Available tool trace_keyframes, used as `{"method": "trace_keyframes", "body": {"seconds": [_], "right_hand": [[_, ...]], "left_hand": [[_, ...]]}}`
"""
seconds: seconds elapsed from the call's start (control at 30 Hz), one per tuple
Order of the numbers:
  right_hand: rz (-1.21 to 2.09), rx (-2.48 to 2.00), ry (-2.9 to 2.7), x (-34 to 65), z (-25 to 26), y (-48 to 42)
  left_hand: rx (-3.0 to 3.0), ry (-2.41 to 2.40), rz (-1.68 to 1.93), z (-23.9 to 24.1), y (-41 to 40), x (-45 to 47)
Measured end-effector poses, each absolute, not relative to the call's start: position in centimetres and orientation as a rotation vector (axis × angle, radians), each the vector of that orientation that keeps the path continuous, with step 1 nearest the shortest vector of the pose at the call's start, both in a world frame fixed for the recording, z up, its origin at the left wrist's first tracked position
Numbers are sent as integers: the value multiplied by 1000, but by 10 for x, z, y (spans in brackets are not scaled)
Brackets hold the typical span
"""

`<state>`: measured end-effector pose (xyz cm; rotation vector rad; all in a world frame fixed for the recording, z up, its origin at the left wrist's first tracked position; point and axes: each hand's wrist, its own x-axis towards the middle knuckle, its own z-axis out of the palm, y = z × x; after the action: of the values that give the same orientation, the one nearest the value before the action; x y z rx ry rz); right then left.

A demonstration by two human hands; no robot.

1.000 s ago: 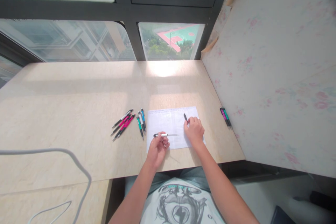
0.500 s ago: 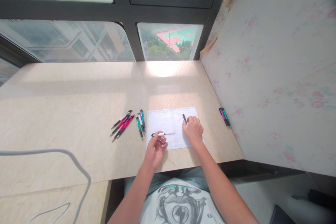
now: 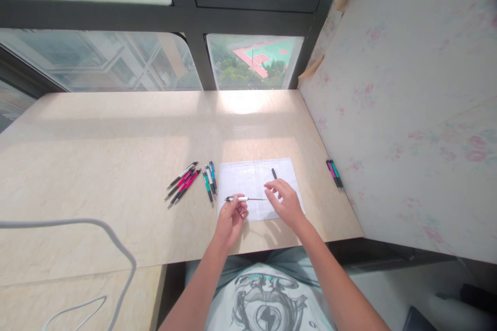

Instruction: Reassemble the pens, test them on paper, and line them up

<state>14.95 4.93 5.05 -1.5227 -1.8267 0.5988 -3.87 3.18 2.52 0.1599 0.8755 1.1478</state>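
In my left hand (image 3: 232, 217) is a white pen barrel (image 3: 243, 198), held level between thumb and fingers. Its black clip end points left, and a thin dark refill (image 3: 256, 199) sticks out bare on the right. My right hand (image 3: 286, 201) hovers over the paper near the refill's tip, with thumb and forefinger slightly apart and nothing visible between them. Just beyond that hand, a short black pen grip (image 3: 274, 173) lies on the white lined paper (image 3: 236, 176). The right hand partly covers the sheet's right side.
Left of the paper lie green, white and blue pens (image 3: 208, 189), and further left a bunch of pink and white pens (image 3: 183, 184). Two pens (image 3: 334, 175) rest by the wall on the right. A grey cable (image 3: 112, 240) crosses the desk at lower left.
My right hand has let go of the black grip, leaving it on the paper, and has moved back and left toward the refill. My left hand still holds the white barrel.
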Motion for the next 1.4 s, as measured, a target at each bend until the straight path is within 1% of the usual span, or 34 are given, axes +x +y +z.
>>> {"method": "trace_keyframes", "body": {"seconds": [0.07,0.2,0.33,0.6,0.77,0.87,1.17,1.4], "right_hand": [[641,-1418,-1923,149,58,41],[597,-1402,-2051,151,62,36],[572,-1417,-2029,155,66,36],[624,-1391,-1954,163,75,34],[612,-1440,-1882,172,68,35],[667,-1441,-1820,173,64,36],[769,-1471,-1637,164,51,37],[637,-1607,-1589,140,26,57]], "left_hand": [[209,906,1128,24,32,-39],[239,929,1106,25,33,-38],[221,924,1110,28,33,-37],[113,866,1124,24,32,-36],[50,862,1173,24,37,-43],[48,860,1190,24,40,-46],[145,923,1126,22,38,-40],[203,970,1070,23,34,-33]]}}
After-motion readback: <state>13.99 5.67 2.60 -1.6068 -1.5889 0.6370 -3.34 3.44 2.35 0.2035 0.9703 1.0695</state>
